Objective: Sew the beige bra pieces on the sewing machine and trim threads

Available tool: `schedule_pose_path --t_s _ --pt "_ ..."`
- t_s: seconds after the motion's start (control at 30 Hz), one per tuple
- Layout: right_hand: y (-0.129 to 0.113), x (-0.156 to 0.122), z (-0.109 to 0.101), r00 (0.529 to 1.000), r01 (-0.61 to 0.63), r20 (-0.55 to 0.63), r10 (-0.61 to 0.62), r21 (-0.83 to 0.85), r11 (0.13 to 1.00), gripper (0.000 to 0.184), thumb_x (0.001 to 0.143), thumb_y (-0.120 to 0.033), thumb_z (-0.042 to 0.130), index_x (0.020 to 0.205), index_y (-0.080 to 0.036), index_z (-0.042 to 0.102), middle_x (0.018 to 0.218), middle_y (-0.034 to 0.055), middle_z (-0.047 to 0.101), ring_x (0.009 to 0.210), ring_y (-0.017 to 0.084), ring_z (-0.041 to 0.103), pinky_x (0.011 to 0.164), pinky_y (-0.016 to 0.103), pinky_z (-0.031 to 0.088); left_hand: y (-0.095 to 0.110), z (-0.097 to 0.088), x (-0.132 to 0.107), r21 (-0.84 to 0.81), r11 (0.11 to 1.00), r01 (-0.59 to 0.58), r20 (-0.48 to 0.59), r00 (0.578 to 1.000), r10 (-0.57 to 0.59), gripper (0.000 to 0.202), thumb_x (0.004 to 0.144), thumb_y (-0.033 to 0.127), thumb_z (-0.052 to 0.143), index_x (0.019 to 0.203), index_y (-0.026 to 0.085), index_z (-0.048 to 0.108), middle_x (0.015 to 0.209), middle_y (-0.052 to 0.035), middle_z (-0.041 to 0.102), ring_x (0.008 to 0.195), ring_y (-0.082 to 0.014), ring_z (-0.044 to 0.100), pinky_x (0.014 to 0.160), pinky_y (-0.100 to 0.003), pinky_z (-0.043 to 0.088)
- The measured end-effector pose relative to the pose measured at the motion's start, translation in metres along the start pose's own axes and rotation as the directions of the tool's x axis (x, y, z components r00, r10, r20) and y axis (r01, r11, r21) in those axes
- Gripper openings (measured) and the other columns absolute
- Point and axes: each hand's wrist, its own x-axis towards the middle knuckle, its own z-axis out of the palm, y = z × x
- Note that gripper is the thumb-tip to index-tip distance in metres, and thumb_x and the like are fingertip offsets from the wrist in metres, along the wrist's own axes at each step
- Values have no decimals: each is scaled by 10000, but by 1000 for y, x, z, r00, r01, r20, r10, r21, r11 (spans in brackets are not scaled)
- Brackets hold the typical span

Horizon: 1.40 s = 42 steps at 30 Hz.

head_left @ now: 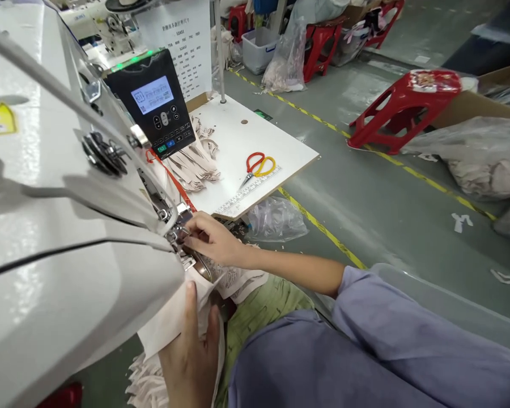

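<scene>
A white sewing machine (123, 283) fills the left side. Beside its needle area, my right hand (216, 241) has its fingers bent and pinched together at the metal presser parts (181, 232). What those fingertips hold, if anything, is too small to make out. Below, my left hand (189, 357) grips a pale pink fabric piece (165, 323). Its index finger lies along the cloth near the machine's narrow arm end, thumb apart from it, other fingers hidden. More pale strips (147, 382) hang beneath. Green patterned cloth (263, 317) covers my lap.
A control panel (151, 102) with a lit screen stands on the machine. The white table (280, 136) bears scissors (257, 167), a ruler strip (249, 190) and cut pale strips (195, 164). A red stool (408, 107) and plastic bags (480, 153) are on the floor.
</scene>
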Motion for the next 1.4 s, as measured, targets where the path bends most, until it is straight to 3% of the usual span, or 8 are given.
schedule_pose_path --t_s 0.5,0.8,0.93,1.03,1.2,1.3,1.4 --pt "1 -20 -16 991 -129 -20 129 24 991 111 934 -296 584 954 -188 598 1055 53 590 797 131 522 714 277 436 5 1 -5 -19 999 49 56 997 -48 656 853 323 692 1452 156 484 1322 -247 623 1230 -404 598 1036 -576 457" --pt "-5 -33 -15 979 -205 42 201 103 973 210 949 -382 567 1000 -180 600 1064 63 580 860 146 548 740 276 460 13 2 3 -29 999 44 37 998 -42 649 861 292 683 1463 186 464 1316 -213 638 1232 -381 602 1020 -546 480" --pt "-14 -38 -13 975 -220 52 215 125 967 233 944 -391 562 991 -165 594 1031 63 585 833 144 547 717 276 455 18 1 -2 -21 991 133 9 991 -133 878 845 337 710 1559 113 250 1389 -280 553 1329 -420 502 1008 -550 494" --pt "-21 -42 -10 963 -267 66 261 114 957 250 930 -405 579 1019 -171 587 958 41 595 801 139 551 667 259 436 19 2 -10 11 986 168 -29 986 -167 1016 824 381 728 1573 51 126 1412 -351 486 1288 -465 523 932 -561 537" --pt "-30 -48 -6 950 -309 59 305 75 948 306 881 -423 642 1051 -181 562 929 25 609 824 147 572 604 233 396 18 5 -10 -10 982 190 -17 982 -190 951 861 403 678 1568 47 152 1360 -346 536 1079 -408 671 779 -478 595" --pt "-34 -58 -7 959 -277 62 276 13 961 365 853 -464 673 1063 -186 567 993 38 614 861 163 578 640 247 418 23 4 -6 -61 986 155 -51 986 -158 903 883 376 655 1572 72 156 1404 -333 508 1096 -381 671 774 -451 599" --pt "-38 -74 -10 965 -237 86 246 -102 966 411 784 -476 750 1029 -183 599 950 31 629 876 184 569 739 283 429 38 6 -16 -79 990 118 -47 991 -121 917 863 341 688 1571 79 167 1444 -330 471 1211 -413 604 851 -497 588"
